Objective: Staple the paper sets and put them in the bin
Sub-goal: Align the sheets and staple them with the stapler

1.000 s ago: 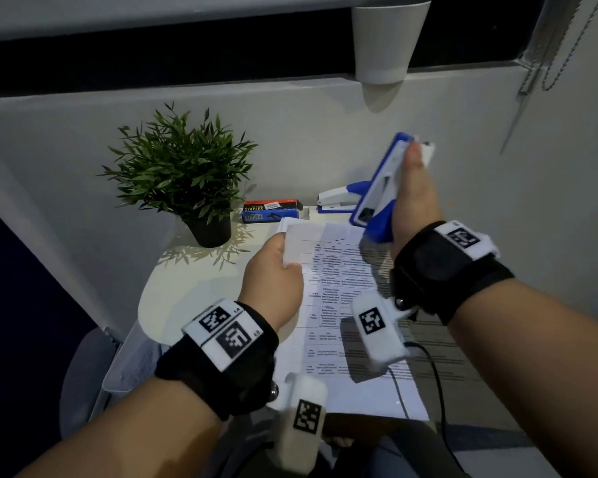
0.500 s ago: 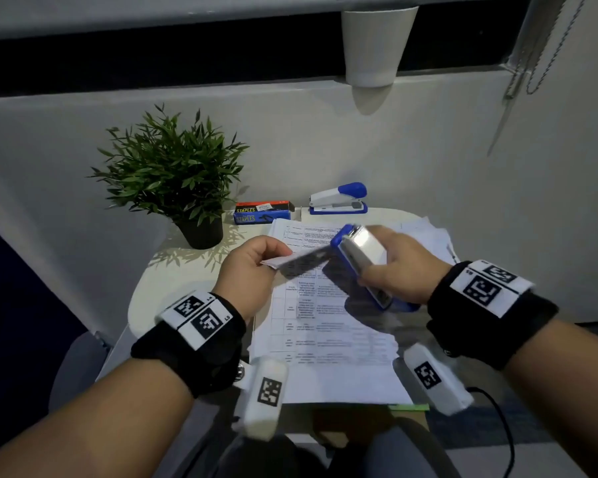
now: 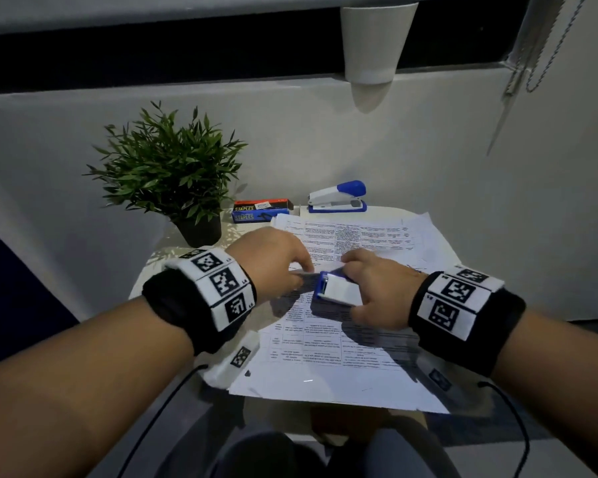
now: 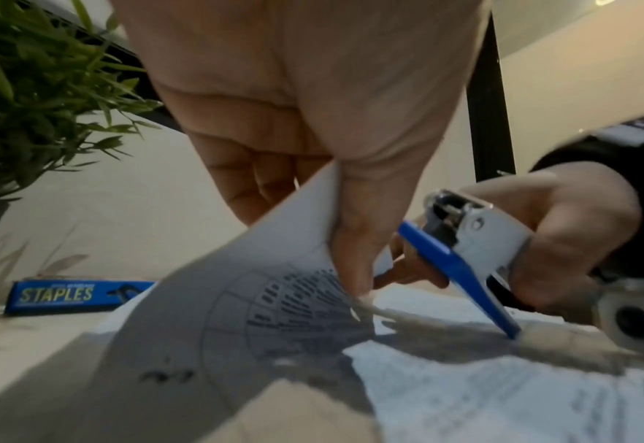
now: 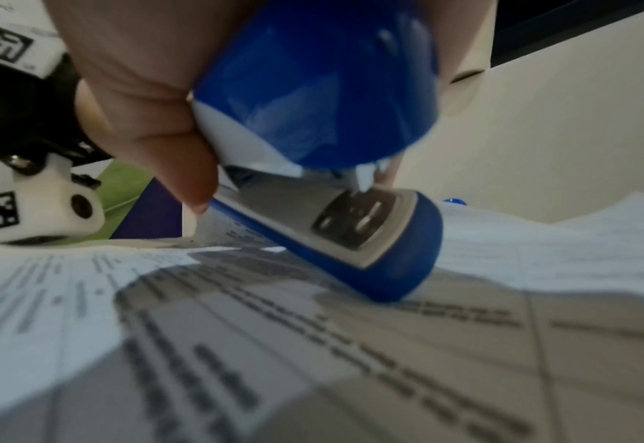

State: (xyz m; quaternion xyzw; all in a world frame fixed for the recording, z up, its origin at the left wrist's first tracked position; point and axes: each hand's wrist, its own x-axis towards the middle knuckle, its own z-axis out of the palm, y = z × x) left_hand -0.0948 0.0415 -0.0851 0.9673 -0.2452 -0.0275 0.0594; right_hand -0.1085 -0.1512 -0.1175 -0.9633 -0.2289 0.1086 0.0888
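The left hand (image 3: pixel 273 260) is pinching the lifted paper corner (image 4: pixel 275 269). The right hand (image 3: pixel 377 288) is gripping the stapler (image 3: pixel 337 288), mouth gaping leftward just beside that corner, not yet around it.

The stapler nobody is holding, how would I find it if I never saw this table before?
Start at the potted plant at the back of the round table. Go right, past the box of staples, to the white stapler with a blue top by the wall. It sits alone, unlike the stapler that the right hand grips over the papers.
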